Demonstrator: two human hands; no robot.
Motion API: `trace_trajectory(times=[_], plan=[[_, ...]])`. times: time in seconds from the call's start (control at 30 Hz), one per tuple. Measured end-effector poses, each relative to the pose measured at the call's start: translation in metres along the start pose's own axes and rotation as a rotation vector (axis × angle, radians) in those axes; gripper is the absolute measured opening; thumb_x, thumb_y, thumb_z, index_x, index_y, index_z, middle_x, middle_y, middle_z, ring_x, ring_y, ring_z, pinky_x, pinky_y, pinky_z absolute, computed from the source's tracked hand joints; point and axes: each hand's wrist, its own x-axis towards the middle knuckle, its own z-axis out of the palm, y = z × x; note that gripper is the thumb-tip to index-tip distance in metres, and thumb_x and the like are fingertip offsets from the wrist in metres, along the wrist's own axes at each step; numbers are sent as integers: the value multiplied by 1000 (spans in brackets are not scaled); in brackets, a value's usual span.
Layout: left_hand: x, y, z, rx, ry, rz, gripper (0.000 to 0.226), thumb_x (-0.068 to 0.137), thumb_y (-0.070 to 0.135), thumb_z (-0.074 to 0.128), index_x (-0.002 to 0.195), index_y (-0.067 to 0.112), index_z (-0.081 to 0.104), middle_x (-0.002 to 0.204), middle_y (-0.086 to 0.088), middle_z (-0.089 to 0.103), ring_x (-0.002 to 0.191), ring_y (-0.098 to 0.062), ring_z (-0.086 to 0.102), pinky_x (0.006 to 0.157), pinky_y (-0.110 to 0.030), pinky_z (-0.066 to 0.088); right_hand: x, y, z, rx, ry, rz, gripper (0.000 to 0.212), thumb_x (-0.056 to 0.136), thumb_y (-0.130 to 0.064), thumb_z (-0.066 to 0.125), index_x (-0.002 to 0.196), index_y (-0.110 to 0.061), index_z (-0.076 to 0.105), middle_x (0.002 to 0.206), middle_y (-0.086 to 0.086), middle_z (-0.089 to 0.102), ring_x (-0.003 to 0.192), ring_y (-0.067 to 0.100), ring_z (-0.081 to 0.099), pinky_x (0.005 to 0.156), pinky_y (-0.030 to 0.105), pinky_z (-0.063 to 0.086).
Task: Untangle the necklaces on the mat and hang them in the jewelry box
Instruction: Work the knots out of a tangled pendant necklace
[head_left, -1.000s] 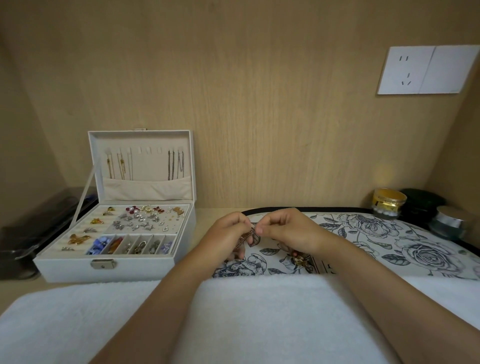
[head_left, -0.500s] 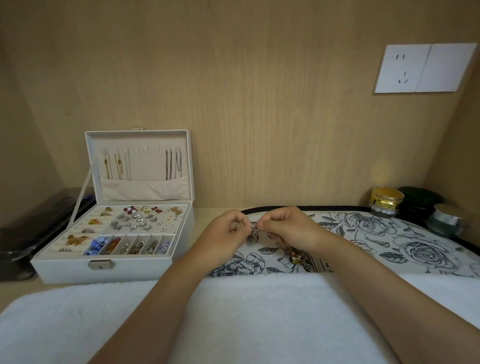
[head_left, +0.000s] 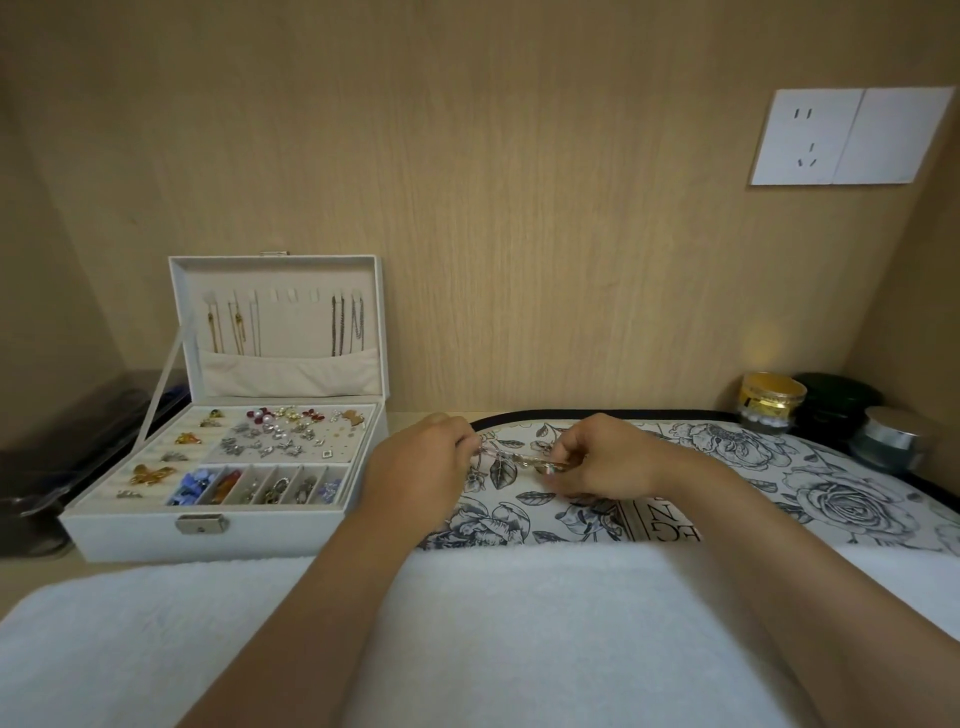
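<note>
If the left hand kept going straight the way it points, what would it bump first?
Probably the wooden back wall, past the far edge of the floral mat; the left hand points just right of the jewelry box. Depth is unclear.

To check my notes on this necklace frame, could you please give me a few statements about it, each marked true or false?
1. The white rectangular jewellery box stands open, left of the black-and-white floral mat. True.
2. The left hand and right hand pinch a thin necklace chain stretched between them above the mat. True.
3. The box lid is bare inside. False: several gold and dark hanging chains are there.
4. Nothing stands by the mat's far right edge. False: a gold-lidded jar stands there.
</note>
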Motion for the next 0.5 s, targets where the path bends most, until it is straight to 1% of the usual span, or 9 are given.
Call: trace_trajectory(times=[0.07, 0.17, 0.23, 0.27, 0.3, 0.33, 0.37, 0.43, 0.5], plan=[[1, -4, -2, 68, 37, -44, 27, 103, 38, 42, 103, 27, 67, 102, 10, 63, 89, -12, 60, 69, -28, 41, 1, 4, -2, 25, 24, 18, 14, 89, -28, 73, 81, -17, 76, 71, -6, 74, 52, 0, 54, 56, 17, 42], [2, -8, -1, 131, -7, -64, 28, 102, 39, 44, 101, 26, 69, 102, 7, 63, 84, -14, 61, 70, -30, 48, 3, 7, -3, -32, 70, 35, 14, 88, -30, 73, 79, -20, 77, 63, -17, 70, 49, -9, 55, 59, 16, 41], [1, -10, 5, 158, -49, -42, 28, 101, 38, 46, 100, 25, 71, 99, 4, 64, 86, -15, 58, 73, -33, 51, 3, 6, -3, -3, 56, 41, 10, 87, -31, 73, 82, -23, 77, 65, -16, 68, 49, -8, 53, 56, 15, 41], [1, -11, 8, 178, -64, -21, 26, 101, 36, 48, 100, 25, 72, 97, 3, 64, 87, -16, 57, 75, -33, 51, 3, 5, -4, 7, 34, 46, 5, 87, -28, 73, 84, -24, 76, 72, -15, 70, 52, -6, 55, 57, 15, 42], [1, -11, 10, 199, -72, -1, 23, 100, 34, 51, 99, 25, 72, 96, 3, 63, 88, -16, 56, 75, -33, 50, 2, 5, -6, -16, 15, 47, 2, 86, -24, 74, 87, -26, 75, 82, -14, 71, 62, -3, 59, 61, 15, 44], [1, -12, 10, 213, -80, 7, 20, 99, 32, 53, 98, 26, 72, 97, 3, 63, 88, -16, 55, 76, -32, 49, 2, 6, -7, -72, -6, 48, 8, 84, -22, 75, 90, -27, 74, 90, -14, 71, 73, 0, 62, 67, 16, 45], [2, -12, 11, 231, -86, 11, 17, 98, 29, 55, 97, 26, 72, 97, 2, 63, 89, -17, 55, 77, -32, 49, 1, 7, -9, -127, -19, 56, 12, 83, -23, 77, 92, -29, 72, 93, -15, 69, 80, 2, 63, 71, 18, 47], [4, -13, 11, 300, -96, 11, 15, 96, 21, 57, 97, 23, 72, 96, 1, 63, 90, -18, 56, 80, -34, 50, 0, 11, -12, -224, -3, 60, 12, 82, -28, 77, 92, -30, 70, 91, -17, 66, 83, 3, 61, 74, 21, 48], [4, -12, 11, 354, -109, -13, 15, 93, 17, 57, 98, 21, 71, 96, -1, 62, 91, -19, 56, 83, -35, 51, 0, 12, -14, -252, 41, 54, 4, 84, -27, 74, 85, -29, 71, 81, -16, 66, 80, 6, 62, 70, 19, 46]])
